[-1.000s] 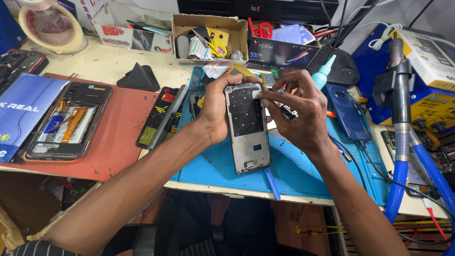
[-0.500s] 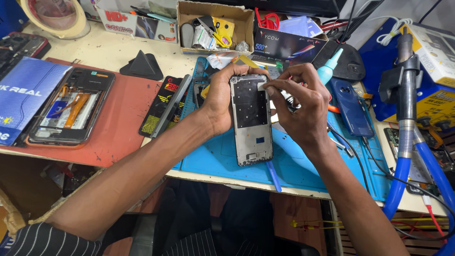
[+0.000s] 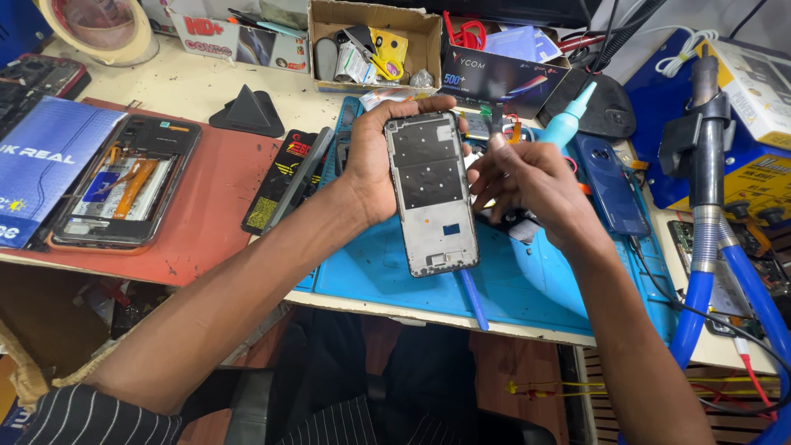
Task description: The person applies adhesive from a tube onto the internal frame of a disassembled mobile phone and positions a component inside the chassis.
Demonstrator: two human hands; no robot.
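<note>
I see the left hand (image 3: 375, 161) gripping a phone frame (image 3: 432, 194) along its left edge, thumb curled over the top corner. The frame is a flat rounded rectangle, dark grey, with matte black panels inside and a small blue patch near the lower half; it is held tilted above the blue work mat (image 3: 527, 280). The right hand (image 3: 531, 185) sits just beside the frame's right edge, fingers pinched on a thin dark tool (image 3: 497, 124) that points up; I cannot tell what kind of tool it is.

Surroundings, as I see them:
- The mat is smooth, pale blue rubber with raised edges; a slim blue stick (image 3: 474, 301) lies on it below the frame.
- A teal squeeze bottle (image 3: 568, 124) with a tapered nozzle stands behind the right hand, partly hidden by it.
- A dark blue phone back (image 3: 611, 185) lies to the right of that hand.
- A red mat (image 3: 210, 206) to the left carries an opened phone (image 3: 128, 185) with orange flex strips showing.
- A black wedge-shaped stand (image 3: 247, 111) rests on the cream table (image 3: 181, 86).
- An open cardboard box (image 3: 375, 45) of small parts stands at the rear.
- A grey nozzle on blue corrugated hoses (image 3: 709, 247) rises at the far right
</note>
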